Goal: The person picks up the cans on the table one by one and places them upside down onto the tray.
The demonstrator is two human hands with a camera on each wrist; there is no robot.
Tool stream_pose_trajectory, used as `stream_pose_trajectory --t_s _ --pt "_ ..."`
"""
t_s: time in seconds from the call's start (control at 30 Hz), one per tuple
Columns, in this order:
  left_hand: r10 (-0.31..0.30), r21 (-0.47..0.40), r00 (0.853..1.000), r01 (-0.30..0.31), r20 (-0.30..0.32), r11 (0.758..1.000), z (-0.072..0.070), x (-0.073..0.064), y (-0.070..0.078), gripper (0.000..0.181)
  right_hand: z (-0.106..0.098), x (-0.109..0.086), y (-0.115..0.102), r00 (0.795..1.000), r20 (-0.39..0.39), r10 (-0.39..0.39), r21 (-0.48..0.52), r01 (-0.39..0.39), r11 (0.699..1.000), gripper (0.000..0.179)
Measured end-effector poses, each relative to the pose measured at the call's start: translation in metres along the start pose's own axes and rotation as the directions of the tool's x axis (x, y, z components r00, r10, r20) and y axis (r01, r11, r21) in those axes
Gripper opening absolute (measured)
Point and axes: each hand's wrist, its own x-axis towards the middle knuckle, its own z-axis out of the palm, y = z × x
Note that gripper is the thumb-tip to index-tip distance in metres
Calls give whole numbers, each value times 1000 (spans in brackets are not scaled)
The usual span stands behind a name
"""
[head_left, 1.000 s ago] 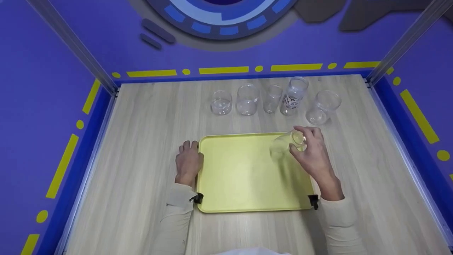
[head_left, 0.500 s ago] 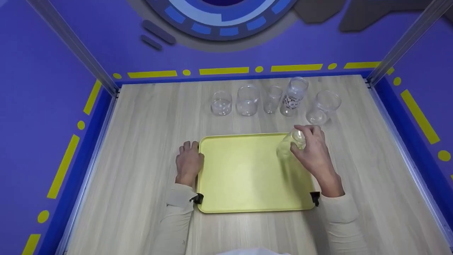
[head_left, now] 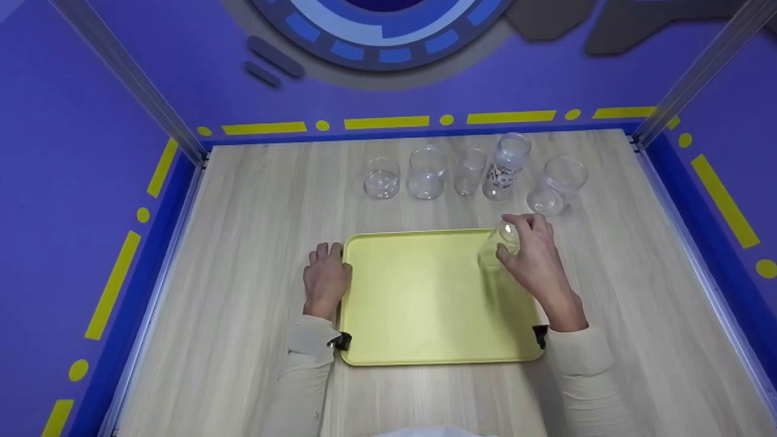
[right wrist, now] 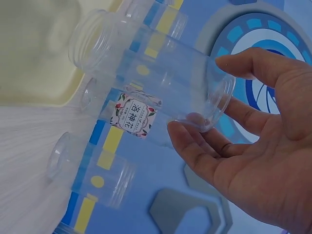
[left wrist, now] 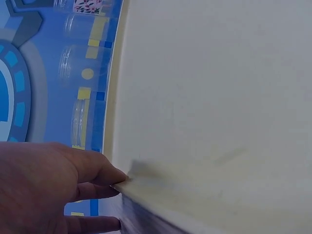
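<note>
My right hand [head_left: 534, 255] holds a clear jar [right wrist: 151, 73] by its base, thumb and fingers curled round it. The jar is upside down and tilted, its threaded mouth pointing down over the back right corner of a yellow tray [head_left: 419, 297]. Whether the mouth touches the tray, I cannot tell. At the tray's left side my left hand [head_left: 326, 279] grips the edge. The left wrist view shows a digit of the left hand [left wrist: 53, 185] on the rim, with other fingers lower along its outer side.
Behind the tray stand several clear jars in a row: a low one [head_left: 382, 182], a wider one [head_left: 427, 179], a slim one [head_left: 470, 173], a tall one with a printed label [head_left: 502, 176] and one at the right [head_left: 549, 197]. A blue wall [head_left: 388, 97] closes the back.
The jar in my right hand has tipped more upright, its mouth swinging to the right and slightly nearer the hand. My left hand keeps its place on the tray.
</note>
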Motion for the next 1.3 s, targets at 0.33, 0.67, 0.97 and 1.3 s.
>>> stream_pose_trajectory --t_s 0.33,0.67,0.97,1.3 --pt "2 3 1000 -2 -2 1000 0 -1 1 40 4 4 5 1000 -4 0 -23 0 1000 53" --pt "16 11 1000 -16 -10 1000 -1 -2 1 39 7 5 9 1000 15 14 -8 -14 1000 52" --pt "10 25 1000 -9 -8 1000 0 -2 0 39 11 5 14 1000 8 13 -26 -13 1000 52" --pt "4 16 1000 -4 -4 1000 0 -1 0 39 10 5 11 998 37 59 -55 -57 997 55"
